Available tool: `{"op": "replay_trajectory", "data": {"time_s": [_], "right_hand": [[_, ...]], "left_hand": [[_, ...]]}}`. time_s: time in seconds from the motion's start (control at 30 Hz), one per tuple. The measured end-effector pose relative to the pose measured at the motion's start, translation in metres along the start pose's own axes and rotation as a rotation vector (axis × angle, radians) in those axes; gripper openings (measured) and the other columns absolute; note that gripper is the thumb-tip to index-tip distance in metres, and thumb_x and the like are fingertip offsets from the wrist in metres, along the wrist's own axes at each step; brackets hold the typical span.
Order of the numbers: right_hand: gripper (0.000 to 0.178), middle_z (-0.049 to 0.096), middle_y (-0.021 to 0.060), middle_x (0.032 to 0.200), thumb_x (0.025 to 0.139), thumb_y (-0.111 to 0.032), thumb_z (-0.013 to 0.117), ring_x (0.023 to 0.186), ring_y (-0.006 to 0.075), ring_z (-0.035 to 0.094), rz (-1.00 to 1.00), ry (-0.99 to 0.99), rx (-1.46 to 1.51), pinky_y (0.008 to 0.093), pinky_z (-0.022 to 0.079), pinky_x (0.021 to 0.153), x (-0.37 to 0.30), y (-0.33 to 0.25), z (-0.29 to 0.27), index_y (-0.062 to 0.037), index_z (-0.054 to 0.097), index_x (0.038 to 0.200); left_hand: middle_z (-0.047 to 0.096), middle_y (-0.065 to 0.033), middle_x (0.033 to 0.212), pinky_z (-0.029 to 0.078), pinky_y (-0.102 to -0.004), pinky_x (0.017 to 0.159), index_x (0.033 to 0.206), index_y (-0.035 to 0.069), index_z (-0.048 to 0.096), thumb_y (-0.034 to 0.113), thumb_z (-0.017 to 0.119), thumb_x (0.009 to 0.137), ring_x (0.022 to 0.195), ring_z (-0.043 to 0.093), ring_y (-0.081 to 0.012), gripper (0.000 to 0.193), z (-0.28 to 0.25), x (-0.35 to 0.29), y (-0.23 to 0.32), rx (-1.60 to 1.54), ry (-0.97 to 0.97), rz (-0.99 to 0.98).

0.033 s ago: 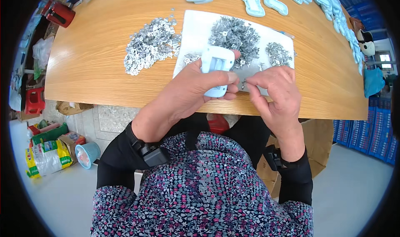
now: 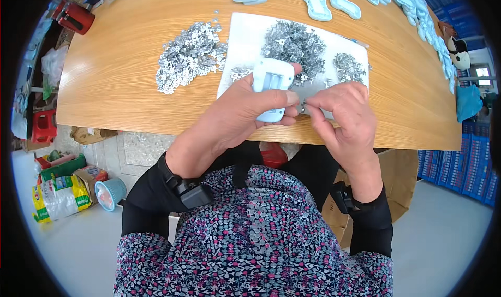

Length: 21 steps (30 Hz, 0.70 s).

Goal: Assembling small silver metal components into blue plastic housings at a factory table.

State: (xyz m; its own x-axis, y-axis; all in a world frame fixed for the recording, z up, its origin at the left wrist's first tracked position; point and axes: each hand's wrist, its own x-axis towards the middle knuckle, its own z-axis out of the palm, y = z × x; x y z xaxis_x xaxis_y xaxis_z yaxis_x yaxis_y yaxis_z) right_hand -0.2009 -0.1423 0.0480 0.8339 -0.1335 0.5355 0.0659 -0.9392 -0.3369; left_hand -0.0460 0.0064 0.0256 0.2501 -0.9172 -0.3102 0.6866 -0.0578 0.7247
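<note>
My left hand [image 2: 245, 101] is closed round a light blue plastic casing [image 2: 270, 68], which has a rectangular recess in its upper part. The thumb lies across the casing's middle. Just right of it, my right hand [image 2: 344, 111] pinches a small metal piece [image 2: 303, 107] between thumb and forefinger. The piece is close to the left fingertips, apart from the casing. Behind both hands a white sheet [image 2: 245, 28] carries a large heap of small metal clips [image 2: 295, 49] and a smaller metal heap [image 2: 348, 67]. Part of another little pile [image 2: 239, 73] shows beside the left hand.
Left of the sheet, flat silvery metal pieces [image 2: 188, 57] form a wide heap on the wooden table [image 2: 115, 78]. More light blue casings [image 2: 317, 6] line the far and right edges. A red container [image 2: 74, 16] stands at the far left corner. Below the right arm is a cardboard box [image 2: 399, 187].
My right hand has shifted very slightly left with the small metal piece. The left hand and the casing look unmoved.
</note>
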Motion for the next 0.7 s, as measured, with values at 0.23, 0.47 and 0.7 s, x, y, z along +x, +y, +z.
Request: {"op": "replay_trajectory", "data": {"time_s": [0.23, 0.47, 0.7], "right_hand": [[0.02, 0.068, 0.004, 0.088, 0.073, -0.005, 0.076, 0.083, 0.0273, 0.063, -0.01, -0.041, 0.084, 0.0392, 0.047, 0.08, 0.006, -0.003, -0.001, -0.0079, 0.07, 0.092], [0.019, 0.069, 0.0046, 0.09, 0.075, -0.005, 0.075, 0.081, 0.0284, 0.063, -0.022, -0.074, 0.134, 0.0389, 0.049, 0.078, 0.009, -0.001, 0.001, -0.0072, 0.07, 0.094], [0.015, 0.068, 0.0031, 0.087, 0.082, 0.0, 0.075, 0.078, 0.0126, 0.061, 0.285, -0.046, 0.272, 0.0268, 0.048, 0.072, 0.001, -0.006, 0.002, -0.0017, 0.067, 0.096]], "left_hand": [[0.063, -0.0057, 0.111, 0.057, -0.0334, 0.084, 0.142, 0.004, 0.05, 0.01, 0.068, 0.089, 0.095, 0.065, -0.0164, 0.056, 0.004, 0.0, -0.004, 0.015, -0.023, -0.019], [0.064, -0.0094, 0.106, 0.058, -0.0297, 0.081, 0.139, -0.002, 0.048, 0.008, 0.07, 0.087, 0.089, 0.067, -0.0166, 0.057, 0.0, 0.005, -0.01, 0.002, -0.041, 0.035], [0.061, -0.0065, 0.118, 0.055, -0.0317, 0.09, 0.142, 0.003, 0.049, 0.004, 0.068, 0.088, 0.105, 0.063, -0.0154, 0.057, -0.001, 0.005, -0.01, -0.029, 0.023, 0.038]]}}
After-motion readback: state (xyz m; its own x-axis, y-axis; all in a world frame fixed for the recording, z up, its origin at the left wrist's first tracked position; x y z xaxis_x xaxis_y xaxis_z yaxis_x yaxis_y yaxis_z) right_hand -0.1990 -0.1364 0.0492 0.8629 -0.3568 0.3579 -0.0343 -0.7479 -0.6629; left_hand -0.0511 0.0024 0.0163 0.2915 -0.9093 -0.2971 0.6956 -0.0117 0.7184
